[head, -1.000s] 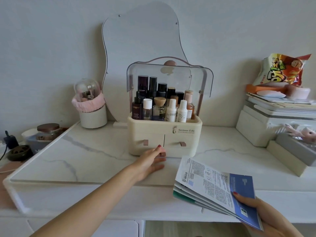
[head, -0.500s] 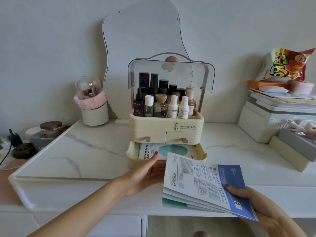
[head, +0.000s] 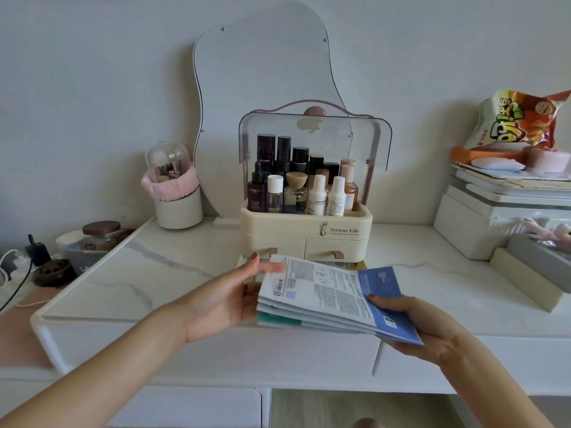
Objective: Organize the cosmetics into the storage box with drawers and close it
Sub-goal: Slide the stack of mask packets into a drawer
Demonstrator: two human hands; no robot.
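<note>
A cream storage box (head: 336,233) with two small upper drawers stands at the table's middle, its clear lid (head: 315,134) raised. Several bottles (head: 304,186) fill its top tray. The wide bottom drawer (head: 360,266) is pulled out and mostly hidden behind a stack of flat sheet-mask packets (head: 333,295). My right hand (head: 414,329) grips the stack's near right corner. My left hand (head: 228,298) holds the stack's left edge, thumb on top, just in front of the open drawer.
A wavy mirror (head: 262,94) leans on the wall behind the box. A brush holder (head: 176,193) stands at the left, a lidded jar (head: 100,236) and cables further left. White boxes (head: 482,223) topped with a snack bag (head: 519,122) crowd the right.
My left hand pulled the bottom drawer out, then let go and took the left edge of the packets. The packet stack moved forward over the open drawer.
</note>
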